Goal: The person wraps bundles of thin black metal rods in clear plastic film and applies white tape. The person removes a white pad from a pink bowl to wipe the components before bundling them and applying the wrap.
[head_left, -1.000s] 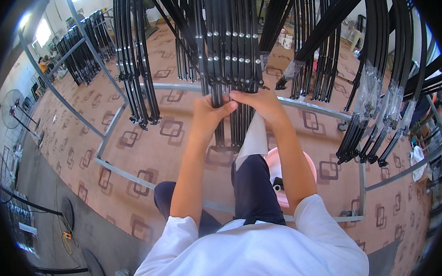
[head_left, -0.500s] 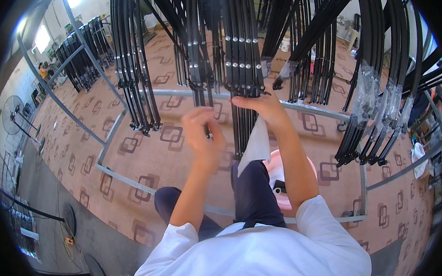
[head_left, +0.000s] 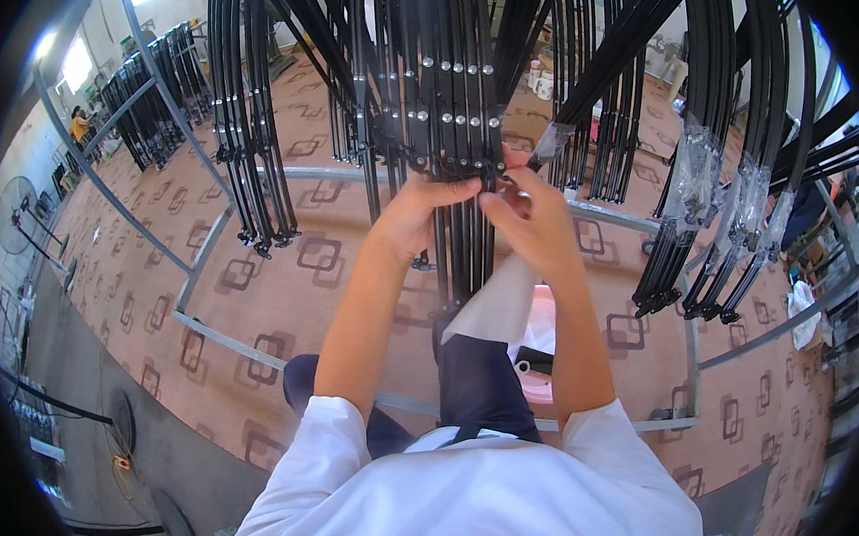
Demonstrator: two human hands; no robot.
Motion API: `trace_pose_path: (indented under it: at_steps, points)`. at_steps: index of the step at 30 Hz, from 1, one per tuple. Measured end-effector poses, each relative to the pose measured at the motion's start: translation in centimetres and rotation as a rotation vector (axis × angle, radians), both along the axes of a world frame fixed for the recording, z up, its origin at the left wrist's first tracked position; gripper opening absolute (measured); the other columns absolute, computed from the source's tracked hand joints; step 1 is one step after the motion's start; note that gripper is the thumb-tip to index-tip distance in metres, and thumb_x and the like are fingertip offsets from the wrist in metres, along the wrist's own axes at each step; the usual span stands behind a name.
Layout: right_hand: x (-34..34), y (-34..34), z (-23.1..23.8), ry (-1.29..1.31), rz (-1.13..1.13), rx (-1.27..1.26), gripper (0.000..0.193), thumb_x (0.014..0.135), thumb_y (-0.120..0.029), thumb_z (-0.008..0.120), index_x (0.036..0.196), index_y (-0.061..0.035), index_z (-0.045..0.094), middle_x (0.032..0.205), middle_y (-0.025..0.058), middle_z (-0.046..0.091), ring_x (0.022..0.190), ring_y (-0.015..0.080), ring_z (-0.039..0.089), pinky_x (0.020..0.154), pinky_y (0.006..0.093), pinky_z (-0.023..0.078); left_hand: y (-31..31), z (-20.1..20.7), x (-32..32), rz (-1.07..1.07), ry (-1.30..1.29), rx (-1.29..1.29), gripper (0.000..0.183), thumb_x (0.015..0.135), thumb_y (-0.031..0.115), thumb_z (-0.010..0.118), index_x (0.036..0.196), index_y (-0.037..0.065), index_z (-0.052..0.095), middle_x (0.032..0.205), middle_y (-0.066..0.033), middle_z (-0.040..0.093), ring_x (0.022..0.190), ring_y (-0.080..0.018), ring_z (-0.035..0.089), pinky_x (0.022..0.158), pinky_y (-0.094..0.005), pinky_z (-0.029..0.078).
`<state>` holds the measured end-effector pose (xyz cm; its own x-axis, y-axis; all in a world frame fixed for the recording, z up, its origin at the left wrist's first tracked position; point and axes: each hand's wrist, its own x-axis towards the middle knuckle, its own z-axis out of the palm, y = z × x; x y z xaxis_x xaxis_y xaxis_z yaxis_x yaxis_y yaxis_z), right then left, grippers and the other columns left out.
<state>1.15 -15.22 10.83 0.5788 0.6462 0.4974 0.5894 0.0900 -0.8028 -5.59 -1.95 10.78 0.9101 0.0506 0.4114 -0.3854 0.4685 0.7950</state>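
Observation:
In front of me hangs a bundle of thin black metal tubes (head_left: 464,92) with rows of silver rivets. My left hand (head_left: 414,218) wraps the bundle's lower joint from the left, its thumb across the front and its fingers partly hidden behind. At the right edge of the same joint is my right hand (head_left: 542,223), with thumb and fingers bent inward near the tubes. From its palm a whitish, translucent sheet (head_left: 495,304) hangs down over my knee. What the right fingertips pinch, if anything, is too small to make out.
A pink basin (head_left: 539,393) with a dark object inside stands by my right leg. More black tube bundles (head_left: 249,116) hang left and right, some with clear plastic sleeves (head_left: 697,174) on their ends. A grey metal frame (head_left: 230,341) crosses the patterned floor; a fan (head_left: 18,216) stands far left.
My left hand has moved up and right, from beside the tubes onto their joint. The right hand has turned, its fingers now curled by the joint's right edge, and the whitish sheet still hangs from it.

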Motion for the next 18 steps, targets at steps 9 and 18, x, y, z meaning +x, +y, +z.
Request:
trace_pose_path:
  at_steps: [9,18]
  points:
    - [-1.7,-1.6,1.8,-0.155,0.020,0.733,0.006,0.075,-0.006,0.053,0.078,-0.0006,0.052,0.067,0.0036,0.046,0.056,0.0114,0.045,0.052,0.0201,0.035,-3.1,-0.4,-1.6,0.191,0.120,-0.154,0.034,0.078,0.005,0.047,0.110,-0.002,0.045,0.102,-0.0136,0.055,0.095,-0.0246,0.054,0.080,-0.0346,0.043]
    - [-1.4,-0.8,-2.5,-0.167,0.031,0.178,0.015,0.070,-0.013,0.061,0.074,-0.0025,0.051,0.058,0.0067,0.050,0.053,0.0172,0.050,0.055,0.0252,0.040,-2.2,-1.5,-2.7,0.173,0.139,-0.109,0.038,0.076,0.002,0.052,0.113,-0.001,0.046,0.111,-0.0097,0.052,0.098,-0.0183,0.051,0.081,-0.0317,0.044]
